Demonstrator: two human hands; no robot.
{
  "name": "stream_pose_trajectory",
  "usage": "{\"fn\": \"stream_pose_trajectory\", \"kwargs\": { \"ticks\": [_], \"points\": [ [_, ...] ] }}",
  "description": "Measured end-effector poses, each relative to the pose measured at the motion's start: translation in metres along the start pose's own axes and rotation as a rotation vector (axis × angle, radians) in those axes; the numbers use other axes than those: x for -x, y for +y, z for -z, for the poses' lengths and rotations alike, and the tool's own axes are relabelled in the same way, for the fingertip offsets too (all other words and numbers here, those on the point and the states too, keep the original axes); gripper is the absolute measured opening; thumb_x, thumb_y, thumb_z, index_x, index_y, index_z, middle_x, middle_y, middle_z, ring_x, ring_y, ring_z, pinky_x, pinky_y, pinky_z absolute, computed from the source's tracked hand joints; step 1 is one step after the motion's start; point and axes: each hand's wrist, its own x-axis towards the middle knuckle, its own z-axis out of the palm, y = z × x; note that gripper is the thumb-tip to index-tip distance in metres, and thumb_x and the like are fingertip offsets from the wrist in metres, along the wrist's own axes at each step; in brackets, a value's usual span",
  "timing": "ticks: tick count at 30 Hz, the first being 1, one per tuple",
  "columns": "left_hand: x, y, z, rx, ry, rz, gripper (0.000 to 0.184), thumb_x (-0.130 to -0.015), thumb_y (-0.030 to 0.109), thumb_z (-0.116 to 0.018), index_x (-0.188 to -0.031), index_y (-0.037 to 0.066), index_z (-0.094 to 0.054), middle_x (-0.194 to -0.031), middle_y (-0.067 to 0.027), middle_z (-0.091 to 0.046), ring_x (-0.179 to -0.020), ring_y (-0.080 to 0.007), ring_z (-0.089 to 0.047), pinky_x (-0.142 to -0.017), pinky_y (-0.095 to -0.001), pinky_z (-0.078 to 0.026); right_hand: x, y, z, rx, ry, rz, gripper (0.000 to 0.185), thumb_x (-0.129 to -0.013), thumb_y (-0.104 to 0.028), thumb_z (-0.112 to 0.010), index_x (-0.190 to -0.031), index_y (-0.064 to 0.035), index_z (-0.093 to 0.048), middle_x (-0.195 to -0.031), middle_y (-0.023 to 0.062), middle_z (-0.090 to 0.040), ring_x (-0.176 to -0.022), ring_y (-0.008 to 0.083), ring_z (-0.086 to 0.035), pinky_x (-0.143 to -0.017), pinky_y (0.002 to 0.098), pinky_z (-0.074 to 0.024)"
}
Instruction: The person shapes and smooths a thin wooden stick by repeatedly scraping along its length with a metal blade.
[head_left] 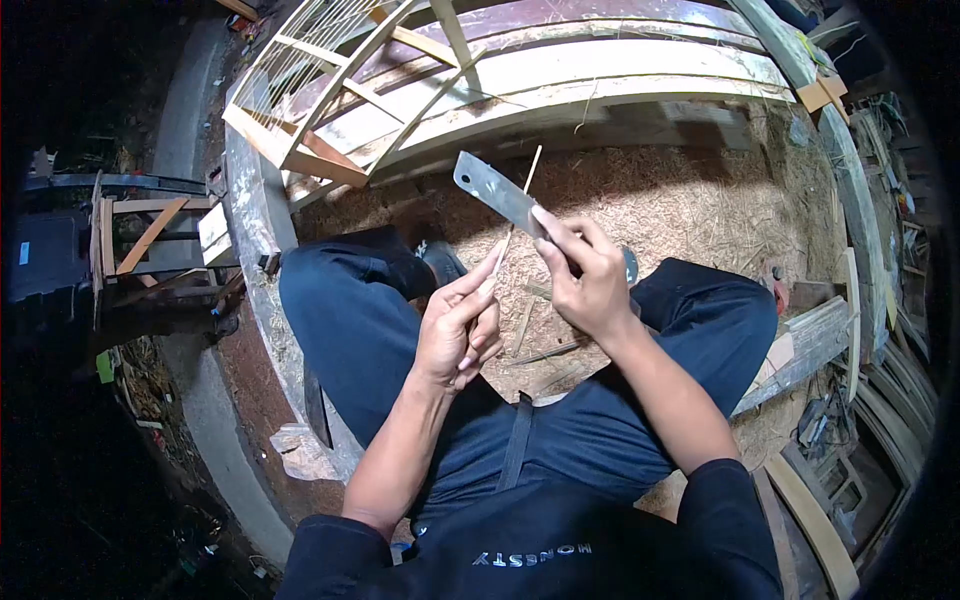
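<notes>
My left hand [460,325] is closed around a thin wooden stick [533,170], pinching it between thumb and fingers. The stick slants up and away from my fingertips. In my right hand [590,275] is a knife [497,191] with a broad, flat grey blade and a small hole near its far end, like a cleaver. The blade points up and to the left, its side lying across the stick or very close to it. My fingers hide the knife's near end. Both hands are above the floor between my bent knees.
Wood shavings [690,205] and loose strips cover the floor. A wooden frame with thin rods [340,85] rests on light planks [560,75] at the back left. Timber beams [255,200] edge the space on both sides. Curved wood pieces [815,520] lie at the lower right.
</notes>
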Motion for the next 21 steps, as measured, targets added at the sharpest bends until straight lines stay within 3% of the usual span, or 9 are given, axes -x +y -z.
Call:
{"fn": "stream_pose_trajectory", "kwargs": {
  "ticks": [3,4,8,10,12,14,16,19,21],
  "points": [
    [-0.003,0.003,0.004,-0.050,-0.016,0.008,0.052,-0.108,0.012,-0.048,-0.158,0.003,-0.037,-0.053,0.0038,-0.038,-0.032,-0.0041,-0.026,-0.030,-0.0203,-0.026,0.013,-0.014,-0.003,-0.049,-0.046,0.093,0.037,-0.094,-0.016,-0.071,-0.130,-0.0125,-0.073,-0.096,0.0156,-0.071,-0.067,0.0269,-0.072,-0.058,0.0373,-0.0591],
    [-0.003,0.003,0.004,-0.049,-0.010,0.002,0.052,-0.108,0.012,-0.048,-0.158,0.003,-0.037,-0.053,0.0038,-0.038,-0.032,-0.0041,-0.026,-0.030,-0.0203,-0.026,0.017,-0.017,-0.007,-0.124,-0.047,0.186,0.037,-0.095,-0.017,-0.071,-0.131,-0.0131,-0.072,-0.095,0.0149,-0.071,-0.066,0.0265,-0.072,-0.058,0.0377,-0.0590],
    [-0.001,0.004,0.002,-0.003,-0.056,0.003,0.039,-0.108,0.013,-0.049,-0.145,-0.001,-0.050,-0.054,0.0032,-0.039,-0.031,-0.0038,-0.027,-0.030,-0.0201,-0.025,0.000,0.007,0.002,0.023,-0.038,0.107,0.038,-0.096,-0.012,-0.066,-0.134,-0.0133,-0.070,-0.097,0.0193,-0.071,-0.066,0.0224,-0.071,-0.051,0.0315,-0.0610],
    [-0.005,0.003,0.005,-0.003,-0.022,0.029,0.046,-0.107,0.011,-0.049,-0.152,0.001,-0.045,-0.055,0.0033,-0.039,-0.032,-0.0037,-0.026,-0.031,-0.0202,-0.025,0.011,-0.017,0.004,-0.058,-0.186,0.055,0.037,-0.093,-0.001,-0.065,-0.129,-0.0039,-0.071,-0.095,0.0188,-0.070,-0.076,0.0265,-0.071,-0.067,0.0356,-0.0573],
    [-0.004,0.002,0.006,-0.016,0.047,-0.004,0.048,-0.107,0.011,-0.049,-0.155,0.003,-0.042,-0.055,0.0036,-0.039,-0.032,-0.0037,-0.027,-0.031,-0.0200,-0.026,0.015,-0.027,0.002,-0.174,-0.162,0.051,0.037,-0.093,0.000,-0.065,-0.129,-0.0032,-0.071,-0.095,0.0185,-0.070,-0.078,0.0266,-0.071,-0.067,0.0360,-0.0571],
    [0.000,0.002,0.006,0.071,-0.023,0.012,0.034,-0.108,0.011,-0.050,-0.140,0.002,-0.053,-0.057,0.0016,-0.043,-0.033,-0.0048,-0.028,-0.033,-0.0228,-0.025,0.013,-0.003,-0.002,-0.043,-0.119,-0.015,0.040,-0.093,-0.010,-0.069,-0.132,-0.0154,-0.072,-0.096,0.0171,-0.072,-0.065,0.0211,-0.070,-0.053,0.0327,-0.0604],
    [-0.001,0.004,0.005,0.032,-0.072,0.006,0.032,-0.107,0.011,-0.050,-0.138,0.002,-0.054,-0.057,0.0016,-0.043,-0.033,-0.0051,-0.028,-0.034,-0.0224,-0.026,0.005,0.006,-0.001,-0.009,-0.010,0.082,0.041,-0.093,-0.010,-0.069,-0.133,-0.0157,-0.071,-0.095,0.0168,-0.072,-0.065,0.0218,-0.070,-0.053,0.0333,-0.0603],
    [-0.002,0.004,0.005,-0.054,-0.029,-0.002,0.057,-0.106,0.012,-0.052,-0.160,0.004,-0.033,-0.053,0.0049,-0.037,-0.034,-0.0038,-0.025,-0.032,-0.0202,-0.028,0.019,-0.011,-0.006,-0.101,-0.044,0.189,0.039,-0.097,-0.016,-0.068,-0.135,-0.0161,-0.070,-0.092,0.0111,-0.071,-0.066,0.0180,-0.067,-0.053,0.0339,-0.0545],
    [0.003,0.005,0.005,-0.069,-0.046,0.007,0.057,-0.106,0.011,-0.052,-0.159,0.003,-0.035,-0.053,0.0049,-0.037,-0.034,-0.0036,-0.025,-0.032,-0.0201,-0.028,0.007,0.005,-0.001,0.001,-0.057,0.059,0.038,-0.098,-0.018,-0.067,-0.136,-0.0159,-0.069,-0.095,0.0102,-0.072,-0.062,0.0172,-0.064,-0.051,0.0323,-0.0522]
  ]
}}
